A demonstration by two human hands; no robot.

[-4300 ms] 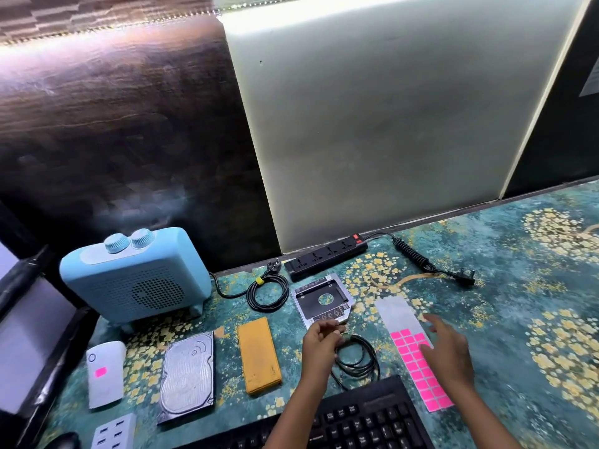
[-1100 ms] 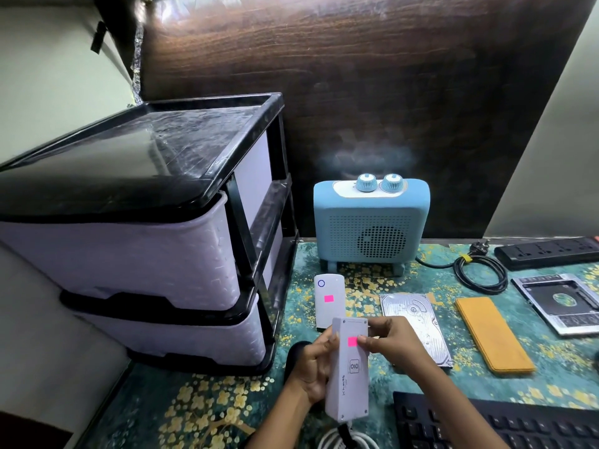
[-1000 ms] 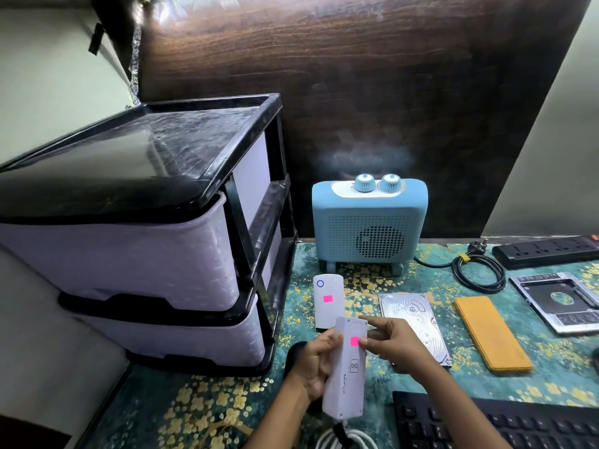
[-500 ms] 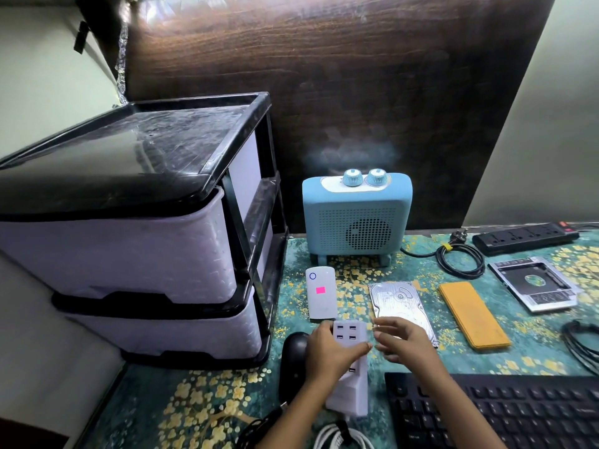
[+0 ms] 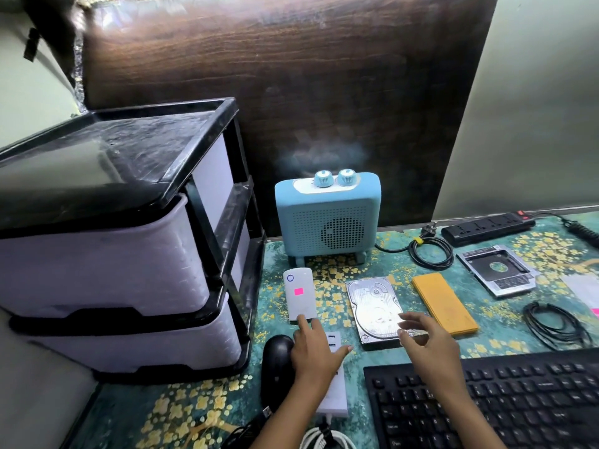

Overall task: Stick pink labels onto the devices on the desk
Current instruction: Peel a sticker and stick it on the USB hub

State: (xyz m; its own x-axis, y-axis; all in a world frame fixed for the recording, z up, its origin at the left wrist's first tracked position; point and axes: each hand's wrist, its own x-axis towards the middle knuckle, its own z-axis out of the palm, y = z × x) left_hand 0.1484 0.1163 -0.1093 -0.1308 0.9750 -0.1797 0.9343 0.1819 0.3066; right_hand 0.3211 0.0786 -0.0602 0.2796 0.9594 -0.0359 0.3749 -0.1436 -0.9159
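Observation:
My left hand (image 5: 313, 356) lies flat, fingers spread, on the white USB charging hub (image 5: 334, 404), which rests on the desk; most of the hub is hidden beneath the hand. My right hand (image 5: 427, 345) hovers open over the near edge of the silver hard drive (image 5: 373, 304), holding nothing. A white power bank (image 5: 299, 293) with a pink label (image 5: 298, 291) on it lies just beyond my left fingertips. The label sheet (image 5: 583, 290) shows at the right edge, a pink corner visible. The orange power bank (image 5: 443, 302) and the blue heater (image 5: 327, 217) carry no visible label.
A black-and-white drawer unit (image 5: 129, 241) fills the left side. A black mouse (image 5: 276, 361) sits by my left wrist, a black keyboard (image 5: 505, 403) in front. A drive caddy (image 5: 497, 272), power strip (image 5: 486, 227) and coiled cables (image 5: 556, 325) lie to the right.
The hub, held upright in both hands while the right pressed a pink label on, has been laid on the desk. My right hand has left it and moved right, over the hard drive.

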